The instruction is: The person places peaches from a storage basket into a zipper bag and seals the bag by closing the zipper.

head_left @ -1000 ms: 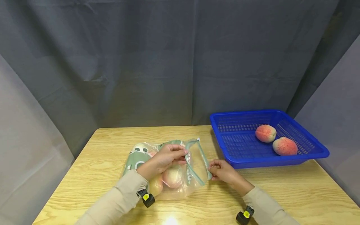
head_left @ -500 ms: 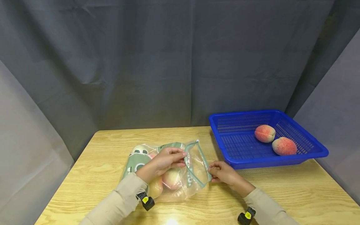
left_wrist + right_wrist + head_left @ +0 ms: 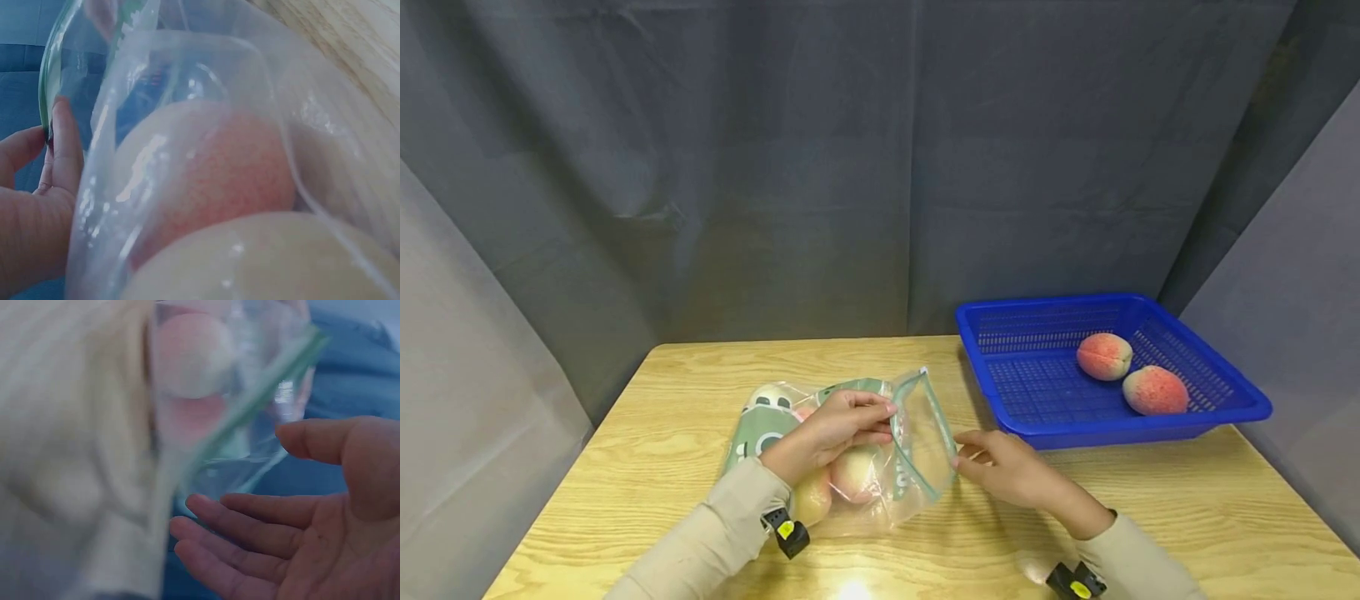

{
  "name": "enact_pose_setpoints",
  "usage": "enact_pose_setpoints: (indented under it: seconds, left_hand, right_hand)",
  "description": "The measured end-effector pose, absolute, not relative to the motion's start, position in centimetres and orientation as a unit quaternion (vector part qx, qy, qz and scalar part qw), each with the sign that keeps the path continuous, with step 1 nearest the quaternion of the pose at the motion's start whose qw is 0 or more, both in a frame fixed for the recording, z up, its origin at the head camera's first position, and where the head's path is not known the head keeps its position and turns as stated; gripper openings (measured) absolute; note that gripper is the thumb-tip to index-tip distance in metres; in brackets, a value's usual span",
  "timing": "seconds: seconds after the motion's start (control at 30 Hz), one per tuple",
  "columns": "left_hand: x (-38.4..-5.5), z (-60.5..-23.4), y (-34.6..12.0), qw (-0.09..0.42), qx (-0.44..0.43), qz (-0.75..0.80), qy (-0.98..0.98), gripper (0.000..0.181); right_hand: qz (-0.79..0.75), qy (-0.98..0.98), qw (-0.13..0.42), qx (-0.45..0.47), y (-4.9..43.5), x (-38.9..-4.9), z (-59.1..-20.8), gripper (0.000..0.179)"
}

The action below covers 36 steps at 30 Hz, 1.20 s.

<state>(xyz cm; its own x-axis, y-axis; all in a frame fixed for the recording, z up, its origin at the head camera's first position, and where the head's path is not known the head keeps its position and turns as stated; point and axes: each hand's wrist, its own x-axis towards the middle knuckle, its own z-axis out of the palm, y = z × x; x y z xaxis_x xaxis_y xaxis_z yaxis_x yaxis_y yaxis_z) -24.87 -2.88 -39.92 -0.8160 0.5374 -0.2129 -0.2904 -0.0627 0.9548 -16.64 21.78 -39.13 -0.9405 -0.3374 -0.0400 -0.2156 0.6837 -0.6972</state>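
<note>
From the head, the left hand (image 3: 838, 423) pinches one side of the bag's green rim (image 3: 940, 417) with its fingers. The bag (image 3: 880, 510) lies on the surface (image 3: 647, 467) under those fingers, its mouth gaping between them and the right hand (image 3: 1015, 473). Bagged peaches (image 3: 853, 477) sit just below the left fingers. The right fingertips are at the rim's opposite side; whether they touch it, I cannot tell. Past the right fingers, farther right, the basket (image 3: 1112, 435) holds loose peaches (image 3: 1105, 357).

At the left wrist, thumb and fingertips meet on the rim, with peaches right of them behind clear plastic.

At the right wrist, thumb and fingers are well parted, gripping nothing, the blurred rim just beyond their tips.
</note>
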Motion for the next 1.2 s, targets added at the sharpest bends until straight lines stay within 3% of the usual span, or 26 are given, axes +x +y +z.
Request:
enact_pose_setpoints:
  seconds: [0.23, 0.53, 0.9, 1.2]
  left_hand:
    - [-24.9, -39.9, -2.9, 0.285, 0.098, 0.722, 0.623, 0.027]
    - [-25.0, -39.9, -3.0, 0.286, 0.097, 0.723, 0.622, 0.023]
    - [-25.0, -39.8, -3.2, 0.284, 0.094, 0.725, 0.621, 0.023]
    - [-25.1, -40.0, -3.2, 0.285, 0.091, 0.719, 0.627, 0.022]
  right_hand:
    - [-0.339, 0.919, 0.051, -0.193, 22.6, -16.5, -34.8, 0.047]
    - [-0.316, 0.931, 0.021, -0.181, 25.0, -18.3, -30.1, 0.047]
    - [-0.263, 0.959, 0.057, -0.088, 28.8, -23.7, -25.9, 0.062]
    - [-0.261, 0.961, 0.092, 0.006, 36.1, -27.9, -26.1, 0.076]
